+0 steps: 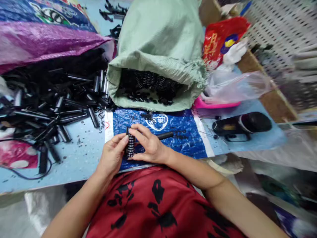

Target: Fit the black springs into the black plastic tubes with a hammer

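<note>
Both of my hands meet over a blue printed plastic sheet (190, 145) on the table. Between them a short black piece with rows of small square openings, like a perforated tube (131, 145), stands roughly upright. My left hand (114, 153) pinches it from the left with thumb and fingers. From the right, my right hand (150, 145) curls its fingers around its top and bottom. A slim black rod (165, 136) sticks out beyond my right hand; whether it is held or lies on the sheet I cannot tell.
A pale green woven sack (160, 33) opens toward me, with black ridged pieces (151, 82) inside. Many black tubes (74, 112) spill from a purple and blue bag (61, 41) at left. At right are a black bottle-like object (255, 122), a pink tray (218, 105) and a red packet (220, 41).
</note>
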A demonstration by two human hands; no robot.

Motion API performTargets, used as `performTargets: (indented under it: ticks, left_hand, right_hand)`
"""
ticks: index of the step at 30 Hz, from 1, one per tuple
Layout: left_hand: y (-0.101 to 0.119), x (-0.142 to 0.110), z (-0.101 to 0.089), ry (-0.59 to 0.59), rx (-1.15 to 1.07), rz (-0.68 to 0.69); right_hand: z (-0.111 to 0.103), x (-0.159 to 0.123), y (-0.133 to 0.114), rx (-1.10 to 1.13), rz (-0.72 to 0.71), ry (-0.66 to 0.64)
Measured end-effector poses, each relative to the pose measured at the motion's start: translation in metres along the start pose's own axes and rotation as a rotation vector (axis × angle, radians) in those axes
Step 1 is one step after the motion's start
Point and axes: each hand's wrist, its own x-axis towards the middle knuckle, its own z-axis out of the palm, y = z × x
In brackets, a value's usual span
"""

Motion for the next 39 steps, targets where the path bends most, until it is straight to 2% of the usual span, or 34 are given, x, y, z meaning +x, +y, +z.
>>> performTargets:
  ticks: [3, 7, 8, 10, 12, 14, 17, 19, 21, 23, 26, 30, 31, 33, 36, 37, 39]
  left_hand:
    - [0.0, -0.002, 0.002, -0.035, 0.001, -0.078]
    - [-0.003, 0.004, -0.004, -0.041, 0.048, -0.048]
    - [-0.003, 0.007, -0.009, -0.035, 0.095, 0.012]
    - [-0.001, 0.014, -0.023, 0.002, 0.276, 0.218]
    - [0.006, 0.021, -0.042, 0.065, 0.58, 0.448]
    - [0.016, 0.027, -0.061, 0.097, 0.916, 0.566]
    - [0.03, 0.035, -0.079, 0.014, 1.218, 0.483]
    - [0.035, 0.04, -0.082, -0.057, 1.259, 0.372]
    - [0.036, 0.044, -0.082, -0.101, 1.237, 0.261]
    - [0.036, 0.047, -0.081, -0.122, 1.193, 0.175]
    - [0.037, 0.052, -0.079, -0.145, 1.155, 0.123]
    - [0.044, 0.059, -0.079, -0.211, 1.163, 0.086]
    - [0.046, 0.061, -0.078, -0.224, 1.172, 0.076]
    - [0.047, 0.064, -0.074, -0.244, 1.201, 0.06]
    - [0.044, 0.067, -0.063, -0.237, 1.311, 0.11]
    - [0.044, 0.065, -0.06, -0.221, 1.365, 0.143]
    - [0.05, 0.057, -0.059, -0.186, 1.445, 0.202]
  right_hand:
    - [0.004, 0.001, -0.007, 0.038, 0.085, 0.037]
    - [0.006, -0.004, -0.006, -0.003, 0.131, 0.043]
    - [0.006, -0.008, -0.003, -0.029, 0.128, 0.029]
    - [0.003, -0.018, 0.003, -0.133, 0.11, -0.032]
    - [-0.002, -0.029, 0.008, -0.27, 0.102, -0.118]
    - [-0.009, -0.036, 0.009, -0.361, 0.113, -0.179]
    - [-0.021, -0.032, 0.004, -0.341, 0.165, -0.091]
    - [-0.024, -0.022, 0.001, -0.295, 0.178, 0.042]
    - [-0.022, -0.009, 0.0, -0.296, 0.153, 0.103]
    - [-0.017, 0.001, 0.001, -0.391, 0.116, 0.045]
    - [-0.01, 0.01, 0.0, -0.52, 0.078, -0.064]
    - [-0.007, 0.013, -0.011, -0.303, -0.07, 0.076]
    - [-0.004, 0.012, -0.015, -0.254, -0.107, 0.085]
    - [0.002, 0.009, -0.02, -0.247, -0.141, 0.008]
    - [0.01, 0.004, -0.023, -0.298, -0.147, -0.194]
    - [0.01, 0.002, -0.022, -0.278, -0.15, -0.224]
    - [0.005, -0.001, -0.017, -0.185, -0.154, -0.205]
